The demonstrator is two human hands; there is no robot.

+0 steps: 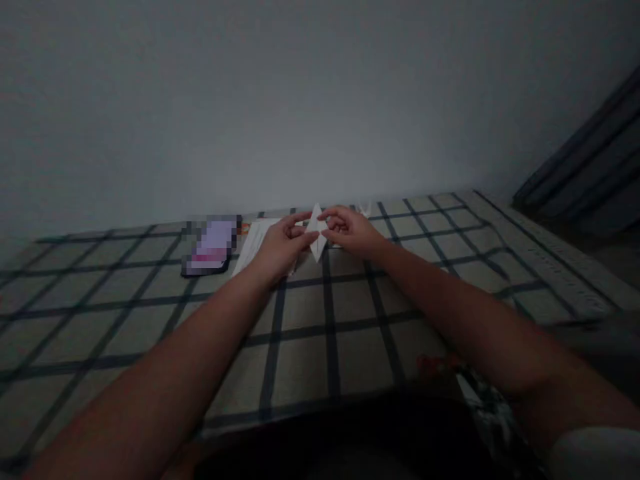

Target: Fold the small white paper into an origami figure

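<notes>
1. Between the two hands, near the far edge of the checked cloth, is one piece of folded white paper, a narrow diamond with a point at top and bottom. I cannot tell whether its lower tip touches the cloth.
2. One left hand pinches the diamond's left side between thumb and fingers, its forearm stretching in from the lower left.
3. One right hand pinches the opposite side, thumb below and index finger above, the other fingers curled.
4. Left of the left hand lies one phone, its screen blurred into blocks.
5. Between phone and left hand lies white printed paper, partly covered by that hand; how many sheets, I cannot tell. One small orange patch shows at its upper left.
6. Just beyond the right hand sits one small white object, too indistinct to name.
7. Behind everything stands one plain grey wall.
</notes>
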